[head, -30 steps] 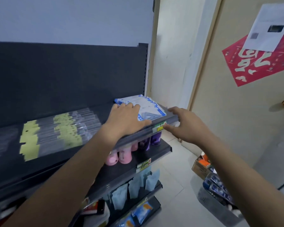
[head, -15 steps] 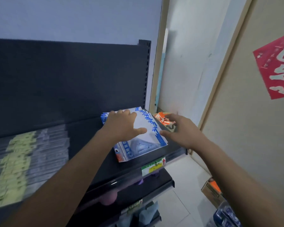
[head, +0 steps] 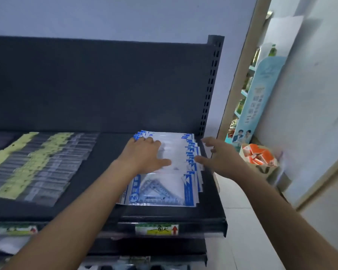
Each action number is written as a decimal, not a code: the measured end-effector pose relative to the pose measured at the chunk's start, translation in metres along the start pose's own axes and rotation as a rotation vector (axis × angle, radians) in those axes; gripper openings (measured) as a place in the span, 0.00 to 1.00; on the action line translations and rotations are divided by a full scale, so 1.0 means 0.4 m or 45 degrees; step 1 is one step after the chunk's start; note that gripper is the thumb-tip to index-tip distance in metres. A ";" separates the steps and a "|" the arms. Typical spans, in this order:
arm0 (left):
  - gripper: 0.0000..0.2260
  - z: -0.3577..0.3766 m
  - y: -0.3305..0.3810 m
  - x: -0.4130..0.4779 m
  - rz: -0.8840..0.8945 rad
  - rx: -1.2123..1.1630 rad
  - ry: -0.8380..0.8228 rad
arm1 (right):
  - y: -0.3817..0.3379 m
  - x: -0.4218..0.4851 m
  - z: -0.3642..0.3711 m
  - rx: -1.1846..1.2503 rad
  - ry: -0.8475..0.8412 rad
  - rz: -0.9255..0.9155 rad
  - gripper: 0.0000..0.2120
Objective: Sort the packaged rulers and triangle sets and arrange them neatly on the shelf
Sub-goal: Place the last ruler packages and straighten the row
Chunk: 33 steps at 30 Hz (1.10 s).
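Note:
A fanned stack of blue-and-white packaged triangle sets (head: 164, 190) lies at the right end of the dark top shelf (head: 105, 209). My left hand (head: 144, 156) lies flat on top of the stack, fingers straight, pressing it down. My right hand (head: 217, 156) is at the stack's right edge, fingers spread and thumb touching the packets' blue side strips. Rows of clear packaged rulers (head: 35, 164) with yellow-green header cards are laid out overlapping on the shelf's left part.
The shelf's perforated upright (head: 211, 84) stands just behind my right hand. A yellow price label (head: 157, 229) sits on the shelf's front lip. A brown bag of orange packets (head: 260, 156) stands on the floor to the right, beside a wooden door frame (head: 240, 75).
The view swung left and closer to the shelf. The triangle packets, skewed before, now lie squared along the shelf's right end and fanned out under my left hand. My right hand moved to their right edge.

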<state>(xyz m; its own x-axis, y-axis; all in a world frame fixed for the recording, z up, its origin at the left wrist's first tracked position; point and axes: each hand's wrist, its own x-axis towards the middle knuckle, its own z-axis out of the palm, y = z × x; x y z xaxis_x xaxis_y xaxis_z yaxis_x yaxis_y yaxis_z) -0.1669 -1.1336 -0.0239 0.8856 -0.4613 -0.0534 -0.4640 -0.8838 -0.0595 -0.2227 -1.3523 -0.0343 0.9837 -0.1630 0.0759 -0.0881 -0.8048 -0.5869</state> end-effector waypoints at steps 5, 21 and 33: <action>0.37 0.002 -0.007 -0.010 -0.019 -0.050 -0.050 | -0.017 0.049 0.064 0.065 -0.092 -0.082 0.30; 0.66 0.048 -0.108 0.045 0.227 -0.211 -0.302 | -0.027 0.052 0.114 -0.288 -0.617 -0.017 0.74; 0.68 0.052 -0.157 0.144 0.116 -0.326 -0.195 | -0.007 0.171 0.124 -0.079 -0.507 0.064 0.74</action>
<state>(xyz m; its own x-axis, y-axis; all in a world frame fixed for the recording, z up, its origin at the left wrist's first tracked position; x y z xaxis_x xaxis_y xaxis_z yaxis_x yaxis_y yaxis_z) -0.0871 -1.1030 -0.0441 0.8184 -0.5395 -0.1977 -0.5040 -0.8393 0.2040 -0.1472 -1.3329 -0.0675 0.9606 0.0211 -0.2770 -0.1349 -0.8362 -0.5316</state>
